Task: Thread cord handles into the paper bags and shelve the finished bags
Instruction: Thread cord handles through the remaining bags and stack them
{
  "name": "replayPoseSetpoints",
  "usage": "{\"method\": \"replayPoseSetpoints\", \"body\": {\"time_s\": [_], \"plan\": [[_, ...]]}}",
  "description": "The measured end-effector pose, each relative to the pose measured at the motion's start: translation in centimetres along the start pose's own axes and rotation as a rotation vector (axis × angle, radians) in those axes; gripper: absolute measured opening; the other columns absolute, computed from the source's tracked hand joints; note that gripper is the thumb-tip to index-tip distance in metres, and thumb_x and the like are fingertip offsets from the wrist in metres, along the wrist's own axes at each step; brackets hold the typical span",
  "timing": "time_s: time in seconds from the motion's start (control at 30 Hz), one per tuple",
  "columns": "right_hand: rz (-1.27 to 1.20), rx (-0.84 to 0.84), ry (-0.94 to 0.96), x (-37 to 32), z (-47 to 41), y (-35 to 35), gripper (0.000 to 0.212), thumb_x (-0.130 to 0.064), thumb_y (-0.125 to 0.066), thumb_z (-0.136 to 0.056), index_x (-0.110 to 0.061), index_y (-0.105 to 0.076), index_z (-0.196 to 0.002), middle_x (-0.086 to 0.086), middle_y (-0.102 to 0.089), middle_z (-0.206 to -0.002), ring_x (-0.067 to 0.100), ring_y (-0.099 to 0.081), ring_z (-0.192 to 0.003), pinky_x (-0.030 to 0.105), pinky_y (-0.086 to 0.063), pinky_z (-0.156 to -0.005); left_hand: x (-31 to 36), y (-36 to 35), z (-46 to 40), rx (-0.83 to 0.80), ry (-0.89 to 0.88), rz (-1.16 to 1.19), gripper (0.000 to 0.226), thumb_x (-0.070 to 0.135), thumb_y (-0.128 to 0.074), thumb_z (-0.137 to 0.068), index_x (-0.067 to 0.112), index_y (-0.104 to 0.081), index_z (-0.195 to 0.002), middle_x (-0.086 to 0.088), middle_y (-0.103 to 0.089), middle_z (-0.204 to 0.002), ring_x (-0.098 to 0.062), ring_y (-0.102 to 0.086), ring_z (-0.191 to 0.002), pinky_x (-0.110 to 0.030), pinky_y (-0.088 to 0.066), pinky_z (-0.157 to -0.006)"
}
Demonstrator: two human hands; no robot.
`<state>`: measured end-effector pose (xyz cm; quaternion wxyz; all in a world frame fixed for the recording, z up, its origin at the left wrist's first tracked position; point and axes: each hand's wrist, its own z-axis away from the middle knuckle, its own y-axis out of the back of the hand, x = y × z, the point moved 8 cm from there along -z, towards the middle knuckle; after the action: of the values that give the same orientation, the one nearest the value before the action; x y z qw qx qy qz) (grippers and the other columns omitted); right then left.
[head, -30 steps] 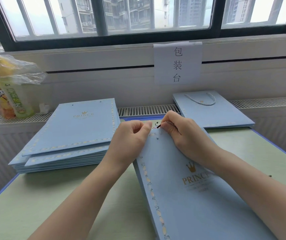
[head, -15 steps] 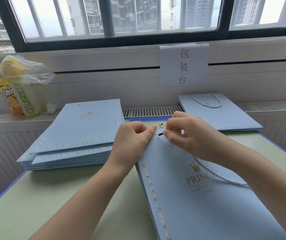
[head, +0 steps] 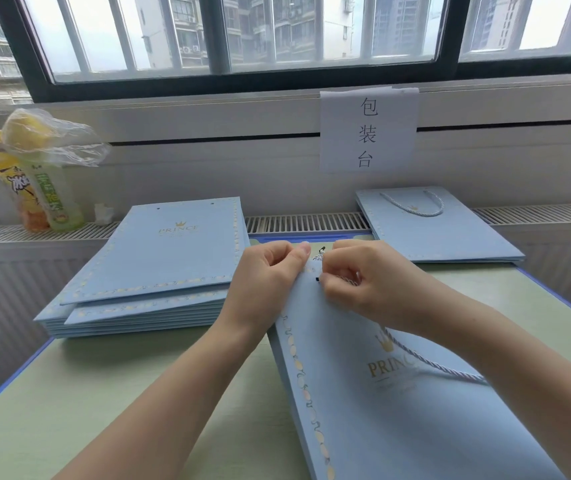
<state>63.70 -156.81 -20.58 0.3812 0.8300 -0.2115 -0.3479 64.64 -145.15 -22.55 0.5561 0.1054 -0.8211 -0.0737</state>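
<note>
A flat light-blue paper bag (head: 363, 403) with a gold crown logo lies on the table in front of me. My left hand (head: 266, 271) pinches the bag's top edge. My right hand (head: 360, 282) pinches the black-tipped end of a white twisted cord (head: 429, 362) close to a hole near that edge. The cord trails back across the bag under my right forearm. A second black cord tip (head: 321, 251) sticks up just beyond the top edge.
A stack of flat blue bags (head: 159, 271) without handles lies at the left. A bag with a cord handle (head: 433, 223) lies at the back right on the radiator ledge. Drink bottles (head: 35, 188) under a plastic wrap stand far left. A paper sign (head: 367, 129) hangs on the wall.
My right hand has drawn the cord end down a little along the bag's top edge, and the cord now shows trailing over the bag. My left hand keeps its pinch.
</note>
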Motion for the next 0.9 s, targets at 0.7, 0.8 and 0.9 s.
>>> {"method": "replayPoseSetpoints", "body": {"time_s": [0.7, 0.8, 0.9], "plan": [[-0.002, 0.003, 0.100, -0.2, 0.1, -0.7, 0.020, -0.029, -0.064, -0.089, -0.024, -0.048, -0.077, -0.006, -0.052, -0.073, 0.013, -0.046, -0.068, 0.026, -0.039, -0.063, 0.1, 0.3, -0.4, -0.080, 0.041, 0.052, 0.063, 0.035, -0.051, -0.096, -0.016, -0.039, -0.060, -0.015, -0.040, -0.060, -0.025, -0.033, -0.055, -0.027, -0.028, -0.047], [-0.074, -0.062, 0.049, 0.0, 0.2, -0.8, 0.015, -0.027, -0.063, -0.088, -0.023, -0.050, -0.083, -0.012, -0.049, -0.069, 0.006, -0.044, -0.065, 0.021, -0.037, -0.062, -0.6, 0.4, -0.6, -0.133, 0.124, 0.039, 0.058, 0.034, -0.051, -0.095, -0.010, -0.042, -0.059, -0.014, -0.040, -0.055, -0.024, -0.035, -0.049, -0.022, -0.032, -0.045], [-0.186, -0.124, 0.012, 0.1, 0.3, -0.7, 0.010, -0.020, -0.064, -0.089, -0.022, -0.055, -0.084, -0.012, -0.049, -0.067, 0.004, -0.044, -0.063, 0.017, -0.036, -0.062, -1.0, 0.4, -0.5, -0.202, 0.196, 0.023, 0.051, 0.035, -0.051, -0.095, 0.005, -0.043, -0.054, -0.006, -0.043, -0.045, -0.015, -0.039, -0.038, -0.017, -0.034, -0.041]]}}
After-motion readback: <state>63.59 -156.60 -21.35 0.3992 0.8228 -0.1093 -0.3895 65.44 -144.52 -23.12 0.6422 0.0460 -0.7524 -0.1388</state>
